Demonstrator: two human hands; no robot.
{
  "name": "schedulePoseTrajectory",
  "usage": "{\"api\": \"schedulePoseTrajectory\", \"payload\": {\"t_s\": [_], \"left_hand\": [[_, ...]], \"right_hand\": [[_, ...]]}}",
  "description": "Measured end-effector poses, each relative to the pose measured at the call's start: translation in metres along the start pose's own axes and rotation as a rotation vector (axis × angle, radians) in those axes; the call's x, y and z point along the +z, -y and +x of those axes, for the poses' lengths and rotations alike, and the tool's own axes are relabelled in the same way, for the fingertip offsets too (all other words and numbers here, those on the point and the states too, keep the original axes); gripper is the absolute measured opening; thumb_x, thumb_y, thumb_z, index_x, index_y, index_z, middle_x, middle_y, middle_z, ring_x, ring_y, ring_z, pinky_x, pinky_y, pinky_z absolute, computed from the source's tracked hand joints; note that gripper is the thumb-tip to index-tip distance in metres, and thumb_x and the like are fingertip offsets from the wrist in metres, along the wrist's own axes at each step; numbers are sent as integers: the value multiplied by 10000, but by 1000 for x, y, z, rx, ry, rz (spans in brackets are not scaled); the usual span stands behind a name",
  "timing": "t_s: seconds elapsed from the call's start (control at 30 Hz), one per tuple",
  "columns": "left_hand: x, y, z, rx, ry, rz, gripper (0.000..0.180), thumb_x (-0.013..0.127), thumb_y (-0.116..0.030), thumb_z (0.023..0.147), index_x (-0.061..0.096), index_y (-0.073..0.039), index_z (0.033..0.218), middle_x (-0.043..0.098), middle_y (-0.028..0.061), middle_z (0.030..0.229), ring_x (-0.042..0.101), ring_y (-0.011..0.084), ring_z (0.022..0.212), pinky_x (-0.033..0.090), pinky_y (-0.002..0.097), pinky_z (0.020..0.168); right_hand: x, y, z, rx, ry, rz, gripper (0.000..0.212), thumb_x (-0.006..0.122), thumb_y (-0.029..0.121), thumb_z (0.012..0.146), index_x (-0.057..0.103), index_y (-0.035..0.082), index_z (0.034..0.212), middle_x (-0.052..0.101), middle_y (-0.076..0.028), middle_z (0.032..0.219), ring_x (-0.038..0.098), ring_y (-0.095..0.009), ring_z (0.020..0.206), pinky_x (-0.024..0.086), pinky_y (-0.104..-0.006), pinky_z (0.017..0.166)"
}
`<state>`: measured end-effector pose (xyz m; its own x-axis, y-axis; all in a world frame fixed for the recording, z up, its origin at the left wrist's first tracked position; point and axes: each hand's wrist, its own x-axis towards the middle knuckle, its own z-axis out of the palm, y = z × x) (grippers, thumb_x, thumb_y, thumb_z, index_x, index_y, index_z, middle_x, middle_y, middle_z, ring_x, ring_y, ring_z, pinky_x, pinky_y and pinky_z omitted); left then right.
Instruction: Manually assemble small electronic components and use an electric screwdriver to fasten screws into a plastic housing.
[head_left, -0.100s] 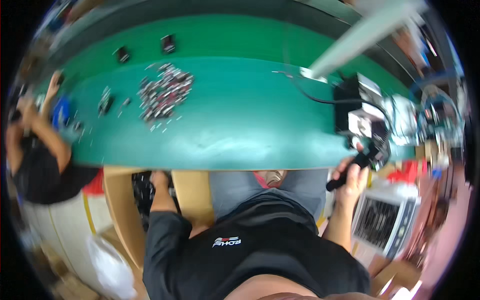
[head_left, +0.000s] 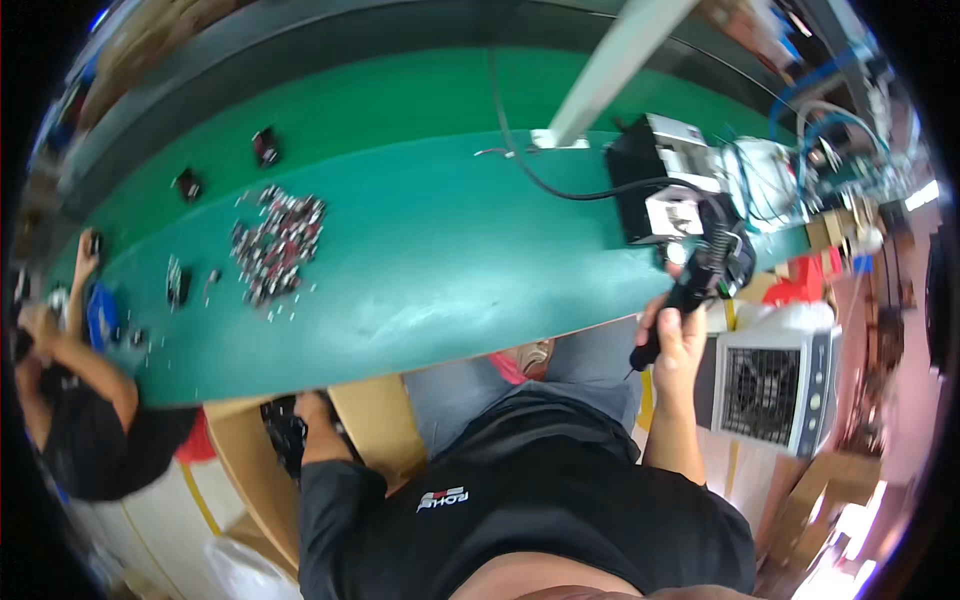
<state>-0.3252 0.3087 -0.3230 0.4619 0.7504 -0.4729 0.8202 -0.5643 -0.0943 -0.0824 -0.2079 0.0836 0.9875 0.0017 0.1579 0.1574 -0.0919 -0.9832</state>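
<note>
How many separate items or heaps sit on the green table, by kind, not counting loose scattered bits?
Heap of small metal parts: 1
Small dark parts beyond and beside the heap: 3
Black and white machine: 1
Total: 5, all on the green table.

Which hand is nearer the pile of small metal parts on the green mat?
Left. The left hand is below the table edge, under the pile of small parts; the right hand grips a black tool far right.
</note>
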Motion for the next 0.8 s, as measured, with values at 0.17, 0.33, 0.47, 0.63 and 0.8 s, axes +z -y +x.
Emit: {"api": "schedulePoseTrajectory", "payload": {"t_s": [0.17,0.33,0.47,0.63,0.8], "left_hand": [[-23,-23,-5,-207,67,-263,514,610,-318,936,462,-304,1427,392,172,1428,500,454,1224,482,512,982],[-58,-13,-63,-93,-203,-321,567,743,-285,856,542,-141,1366,505,214,1323,602,423,1099,496,484,931],[-75,14,-109,-7,-530,-694,591,719,-353,905,544,62,1287,611,219,1252,625,316,1080,504,405,904],[-169,-35,-224,148,-606,-1775,429,626,-366,968,518,-39,1224,636,140,1101,638,287,1014,562,370,744],[-259,-166,-272,477,-26,-2178,357,491,-404,1005,501,-229,1316,635,124,915,689,312,778,578,361,502]], "right_hand": [[-9,-2,-3,111,-95,-24,647,712,190,889,414,-7,1429,552,-26,762,531,-100,581,432,-242,537],[-24,1,18,122,-107,42,672,762,75,823,438,12,1408,578,-16,781,522,-79,555,426,-226,512],[-40,-9,39,132,-72,159,648,753,56,828,433,-22,1386,569,-30,779,518,-92,521,424,-240,463],[-34,-20,62,199,63,288,544,670,59,884,435,-17,1368,548,-33,792,507,-98,515,436,-264,462],[-18,-17,87,160,117,491,521,684,46,876,456,-21,1339,541,-30,758,497,-97,506,430,-263,461]]}}
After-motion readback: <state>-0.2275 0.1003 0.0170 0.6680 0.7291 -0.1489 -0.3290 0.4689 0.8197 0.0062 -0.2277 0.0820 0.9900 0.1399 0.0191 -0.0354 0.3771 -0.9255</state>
